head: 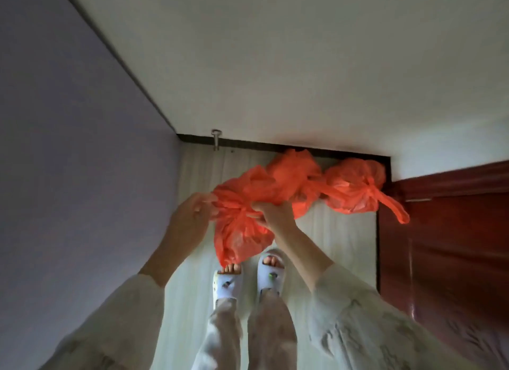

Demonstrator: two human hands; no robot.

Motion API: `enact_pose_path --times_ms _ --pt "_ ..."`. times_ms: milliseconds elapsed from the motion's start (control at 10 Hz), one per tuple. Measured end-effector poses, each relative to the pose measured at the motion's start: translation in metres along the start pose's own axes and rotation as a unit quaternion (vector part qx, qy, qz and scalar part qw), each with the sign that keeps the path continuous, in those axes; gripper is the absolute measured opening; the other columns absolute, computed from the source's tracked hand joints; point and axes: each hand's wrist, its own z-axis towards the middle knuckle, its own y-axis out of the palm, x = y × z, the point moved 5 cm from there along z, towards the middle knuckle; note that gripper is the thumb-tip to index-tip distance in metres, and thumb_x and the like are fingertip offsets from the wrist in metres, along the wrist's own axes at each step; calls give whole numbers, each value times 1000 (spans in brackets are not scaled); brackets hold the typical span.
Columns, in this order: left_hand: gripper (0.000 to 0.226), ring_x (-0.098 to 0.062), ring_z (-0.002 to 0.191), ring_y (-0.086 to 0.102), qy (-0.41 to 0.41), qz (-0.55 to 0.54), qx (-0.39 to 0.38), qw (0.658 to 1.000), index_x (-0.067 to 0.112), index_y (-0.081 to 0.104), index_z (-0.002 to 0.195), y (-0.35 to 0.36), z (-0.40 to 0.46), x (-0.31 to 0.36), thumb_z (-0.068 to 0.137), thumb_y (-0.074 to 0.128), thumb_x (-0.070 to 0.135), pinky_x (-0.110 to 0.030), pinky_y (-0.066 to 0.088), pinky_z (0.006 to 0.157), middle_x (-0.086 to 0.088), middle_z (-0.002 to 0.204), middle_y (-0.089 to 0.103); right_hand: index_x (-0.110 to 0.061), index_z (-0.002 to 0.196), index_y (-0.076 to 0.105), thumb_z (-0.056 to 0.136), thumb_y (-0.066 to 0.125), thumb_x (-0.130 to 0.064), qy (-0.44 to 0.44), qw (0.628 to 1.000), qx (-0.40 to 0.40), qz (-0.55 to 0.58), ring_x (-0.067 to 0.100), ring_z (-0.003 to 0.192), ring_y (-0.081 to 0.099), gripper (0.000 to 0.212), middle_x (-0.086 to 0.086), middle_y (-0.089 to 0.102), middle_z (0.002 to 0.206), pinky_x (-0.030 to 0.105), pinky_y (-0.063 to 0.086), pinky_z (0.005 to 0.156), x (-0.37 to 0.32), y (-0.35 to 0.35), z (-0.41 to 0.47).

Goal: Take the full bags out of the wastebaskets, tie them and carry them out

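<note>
**Red Bags Held Above the Floor at a Wall Corner**

The left hand (192,215) sits left of centre in the frame, fingers pinched on a strip of red plastic at the neck of the nearest red bag (239,232). The right hand (272,210) sits just right of it, fingers closed around the gathered plastic of the same bag. This bag hangs below both hands, its lower end over the toes of the left slipper (227,284).

A second red bag (292,174) lies behind the hands at frame centre. A third red bag (352,188), knotted with one loose tail pointing right, sits at centre right, near the dark red door (451,232). Whether these two rest on the floor (336,232) or hang from the right hand cannot be determined.

A metal door stop (216,139) projects from the skirting board at the base of the wall, above and left of the bags. The right slipper (270,270) stands on the pale floor below the right hand.
</note>
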Motion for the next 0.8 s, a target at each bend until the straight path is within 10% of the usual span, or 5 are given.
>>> enact_pose_path --times_ms 200,400,600,700,800 --pt "25 2 57 60 3 11 17 1000 22 56 88 37 103 -64 91 39 3 -4 44 54 7 76 61 -7 70 58 80 59 1 5 1000 -1 -7 8 44 61 13 3 59 63 15 46 44 9 17 140" --pt "37 7 57 60 -10 40 11 999 37 54 81 54 156 -123 90 40 4 -5 46 56 11 75 64 -11 66 51 86 55 1 43 997 22 52 2 33 57 23 -5 61 47 12 46 39 26 26 234" --pt "31 5 59 61 -33 50 -2 998 32 55 84 57 161 -129 91 40 5 -7 46 56 10 78 62 -8 103 51 94 44 -8 78 990 -26 110 27 92 59 11 9 56 93 38 49 82 21 34 252" --pt "25 -3 65 60 -33 65 -14 997 27 56 87 52 156 -109 90 43 6 -6 45 56 8 78 62 -3 120 48 94 45 -6 81 991 -59 87 30 101 58 26 6 54 84 41 47 92 7 35 234" --pt "24 0 63 60 -36 74 -14 997 30 55 84 42 143 -80 90 46 9 -10 45 58 3 82 63 -4 97 55 93 44 -3 84 994 -71 -5 24 88 54 11 5 50 79 42 43 101 -8 27 199"
